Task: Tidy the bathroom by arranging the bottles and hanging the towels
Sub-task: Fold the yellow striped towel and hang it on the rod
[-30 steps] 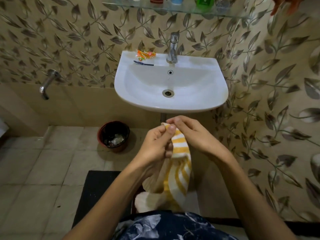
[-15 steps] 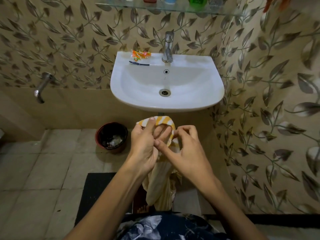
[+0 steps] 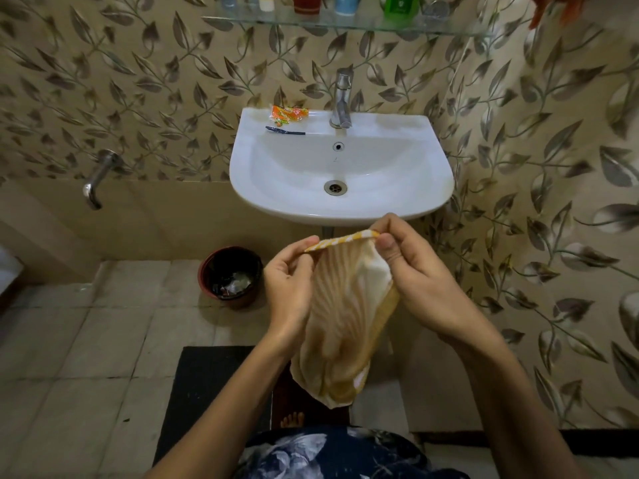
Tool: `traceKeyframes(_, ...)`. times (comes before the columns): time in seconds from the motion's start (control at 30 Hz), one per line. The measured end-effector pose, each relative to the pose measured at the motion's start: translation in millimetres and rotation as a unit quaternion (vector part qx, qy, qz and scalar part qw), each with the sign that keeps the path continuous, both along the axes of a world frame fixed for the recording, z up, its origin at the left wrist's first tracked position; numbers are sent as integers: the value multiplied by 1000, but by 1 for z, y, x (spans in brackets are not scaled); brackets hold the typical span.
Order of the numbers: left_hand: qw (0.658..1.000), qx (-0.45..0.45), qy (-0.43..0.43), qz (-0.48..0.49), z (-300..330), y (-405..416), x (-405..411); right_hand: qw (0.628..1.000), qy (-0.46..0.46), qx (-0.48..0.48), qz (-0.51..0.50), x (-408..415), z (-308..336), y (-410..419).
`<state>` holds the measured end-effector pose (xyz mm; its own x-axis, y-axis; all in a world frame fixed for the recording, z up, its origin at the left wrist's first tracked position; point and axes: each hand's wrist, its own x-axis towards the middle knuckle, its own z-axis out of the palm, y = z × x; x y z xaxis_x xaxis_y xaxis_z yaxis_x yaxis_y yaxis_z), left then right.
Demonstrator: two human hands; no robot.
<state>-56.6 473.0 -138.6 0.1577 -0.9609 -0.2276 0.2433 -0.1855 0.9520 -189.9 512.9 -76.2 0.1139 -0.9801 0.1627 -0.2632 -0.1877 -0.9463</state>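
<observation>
A yellow-and-white striped towel (image 3: 342, 316) hangs in front of me, below the white sink (image 3: 408, 202). My left hand (image 3: 290, 288) pinches the left end of its top hem. My right hand (image 3: 411, 264) pinches the right end, and the hem is stretched flat between them. The rest of the cloth droops toward the floor. Several bottles stand in a row on the glass shelf (image 3: 449, 29) at the top edge, among them a red one (image 3: 307, 3), a blue one (image 3: 347, 3) and a green one (image 3: 399, 4). Only their lower parts show.
An orange wrapper (image 3: 288, 115) and a dark thin item (image 3: 285, 131) lie on the sink's back ledge beside the tap (image 3: 341, 98). A dark bin (image 3: 231, 275) with scraps stands on the tiles at left. A wall spout (image 3: 96, 178) juts out. A black mat (image 3: 207, 392) lies underfoot.
My hands have drawn apart from a bunched grip, spreading the towel's top hem between them. The view has tilted up slightly, showing more of the shelf.
</observation>
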Motion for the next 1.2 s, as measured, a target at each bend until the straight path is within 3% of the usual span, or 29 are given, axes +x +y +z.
traceKeyframes(0.13,982,-82,-162,-61,-16,4,4,995,-95,12,15,-1,12,2)
traceKeyframes(0.27,962,-88,-247,-80,-31,1,4,958,-287,30,-5,-8,25,5)
traceKeyframes(0.37,935,-79,-326,-111,-44,-4,2,938,-344,18,-25,-22,39,6)
traceKeyframes(0.43,921,-78,-359,-128,-47,-9,5,958,-276,26,-70,-37,40,3)
traceKeyframes(0.5,920,-105,-342,-161,-43,-10,10,980,-51,61,-181,-52,33,-3)
traceKeyframes(0.53,921,-129,-321,-182,-38,-8,12,967,72,89,-228,-56,27,-6)
traceKeyframes(0.57,917,-156,-303,-205,-31,-5,13,951,163,106,-242,-57,23,-6)
traceKeyframes(0.63,903,-212,-283,-244,-16,1,10,950,253,96,-157,-49,13,-6)
traceKeyframes(0.7,884,-267,-279,-263,0,4,3,955,277,105,-10,-30,6,-5)
traceKeyframes(0.77,873,-303,-269,-271,14,3,1,949,290,105,65,-20,-1,-8)
traceKeyframes(1.0,877,-259,-206,-348,19,-2,13,951,308,0,-17,-28,11,-9)
traceKeyframes(1.2,883,-223,-164,-379,14,-9,33,984,152,-53,-78,-52,27,-6)
